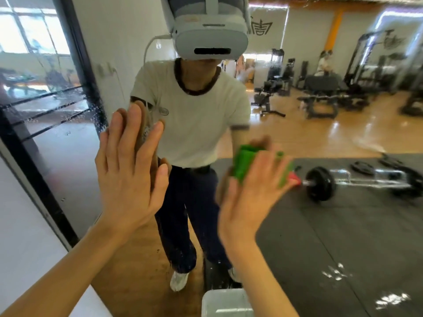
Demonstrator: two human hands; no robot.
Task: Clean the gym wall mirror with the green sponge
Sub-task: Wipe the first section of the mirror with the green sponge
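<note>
The gym wall mirror [343, 225] fills most of the view and carries water drops and streaks. My left hand [130, 170] lies flat on the glass with its fingers straight, pointing up. My right hand [254, 191] presses the green sponge [246, 163] against the mirror at centre right, fingers spread over it; the hand and sponge are blurred. The sponge shows above and between my fingers, and a red bit sticks out at its right edge.
The mirror's black frame [34, 170] runs diagonally at the left, with white wall beyond it. A pale plastic tub [225, 303] sits at the bottom centre. The reflection shows me in a headset, a barbell on black mats, benches and racks.
</note>
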